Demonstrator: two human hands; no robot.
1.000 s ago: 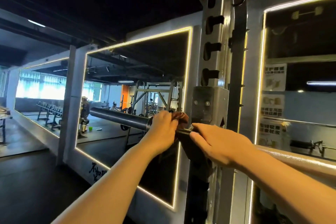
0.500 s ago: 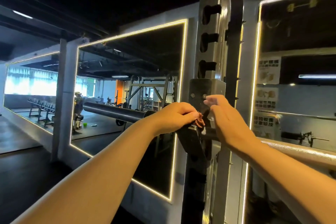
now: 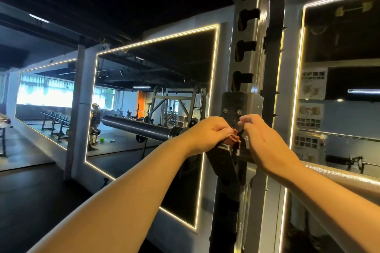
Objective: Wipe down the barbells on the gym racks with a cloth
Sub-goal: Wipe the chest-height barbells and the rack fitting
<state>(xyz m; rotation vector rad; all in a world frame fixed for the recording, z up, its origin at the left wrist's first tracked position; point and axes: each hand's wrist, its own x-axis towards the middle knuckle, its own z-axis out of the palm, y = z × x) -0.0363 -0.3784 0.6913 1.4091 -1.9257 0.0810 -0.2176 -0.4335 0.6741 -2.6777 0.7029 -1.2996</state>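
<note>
barbell (image 3: 139, 127) lies across the rack post (image 3: 246, 47), long axis roughly left-right from where the person stands: the dark sleeve sticks out left toward the mirror (image 3: 156, 80), the knurled shaft (image 3: 341, 178) runs off right under the right forearm. left hand (image 3: 207, 135) is on the bar just inboard of the sleeve collar, right at the hook (image 3: 221, 162), grip clenched round a bunched brown cloth (image 3: 234, 140) pressed on the bar. right hand (image 3: 267, 146) is just beside it on the other side of the post, fingers (image 3: 243, 123) curled and tips drawn together just above the cloth; can't tell if that grip has a corner of the cloth or nothing. the relation that matters: the cloth is at the hook, and both unwiped runs extend from it along the bar's axis. the sleeve is on the left hand's side, the shaft on the right's. my read: whichever hand ends up with the cloth should slide along the axis on its own side, not across the post, since the hook blocks a straight pass through.
</note>
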